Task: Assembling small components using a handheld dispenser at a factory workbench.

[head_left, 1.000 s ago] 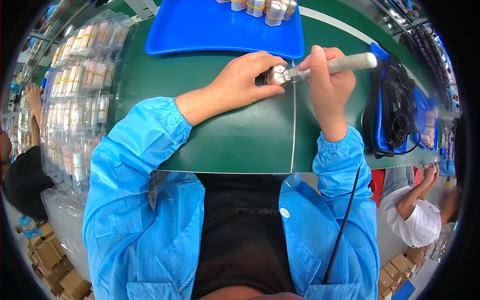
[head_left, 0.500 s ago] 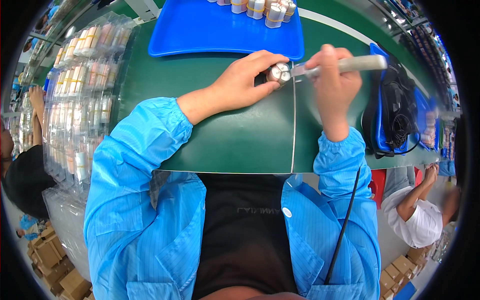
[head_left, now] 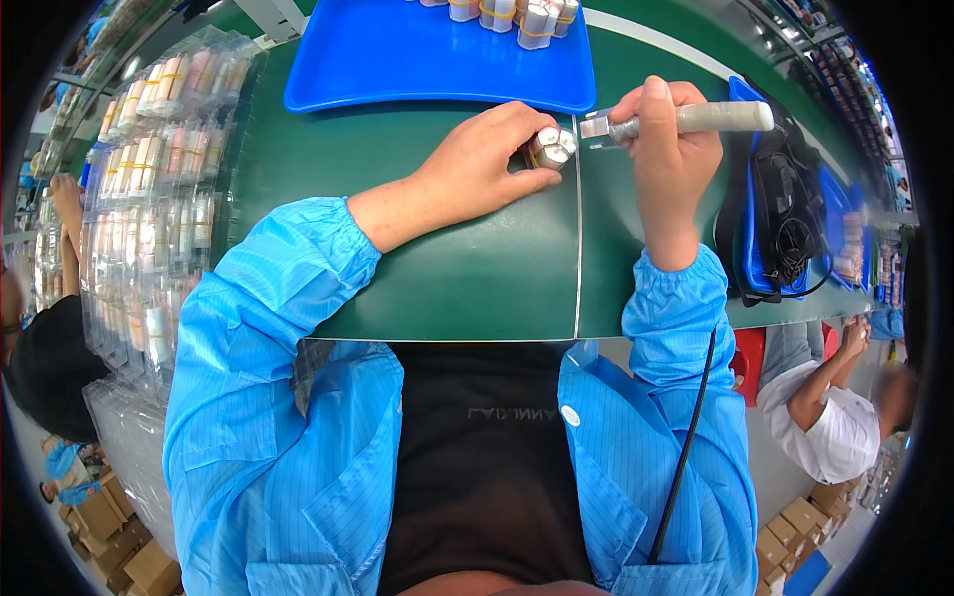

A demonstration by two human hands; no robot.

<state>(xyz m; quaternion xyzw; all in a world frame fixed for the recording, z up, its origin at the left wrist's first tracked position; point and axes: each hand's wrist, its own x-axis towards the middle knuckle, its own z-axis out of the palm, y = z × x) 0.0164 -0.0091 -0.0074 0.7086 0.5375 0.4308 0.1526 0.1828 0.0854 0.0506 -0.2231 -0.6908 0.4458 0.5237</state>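
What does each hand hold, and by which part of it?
The left hand holds a small tube bundle around its sides; the right hand grips a pale tool by its handle, near the flat end.

Factory floor, manual bench work, me in a blue work smock at a green-topped bench, clear plastic trays of banded tubes stacked left, blue tray ahead, cardboard boxes low down, co-workers both sides

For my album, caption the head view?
Left hand grips white-ended cylinders; right hand holds a pale round-handled tool over a green tabletop.
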